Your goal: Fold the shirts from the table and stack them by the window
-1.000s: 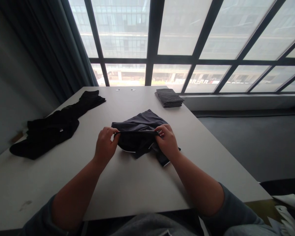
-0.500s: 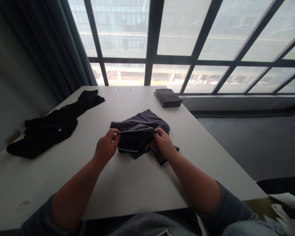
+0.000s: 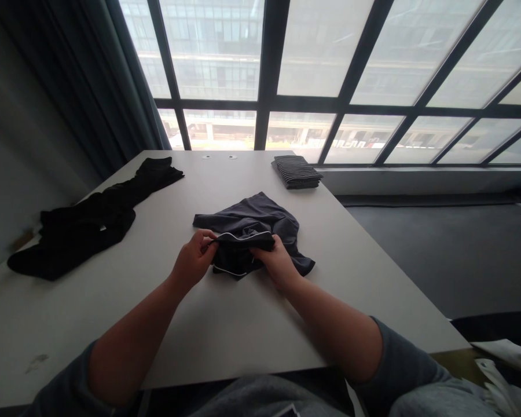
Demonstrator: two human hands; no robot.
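A dark grey garment with thin white piping lies crumpled at the middle of the white table; its exact kind I cannot make out. My left hand pinches the left end of its black, white-edged band. On the band's other end, my right hand is closed, thumb on the near side and fingers partly hidden by cloth. Between the hands the band sags slightly, lifted a little toward me. The rest of the garment spreads over the tabletop behind and to the right.
Black clothes lie in a long heap along the table's left side. A folded striped stack sits near the far right corner. Beyond the table stand windows and a dark curtain. White items are at the lower right.
My right hand has moved slightly left and inward along the band, which was taut and now sags. The cloth flap under my right wrist has shifted back. My left hand has moved slightly right.
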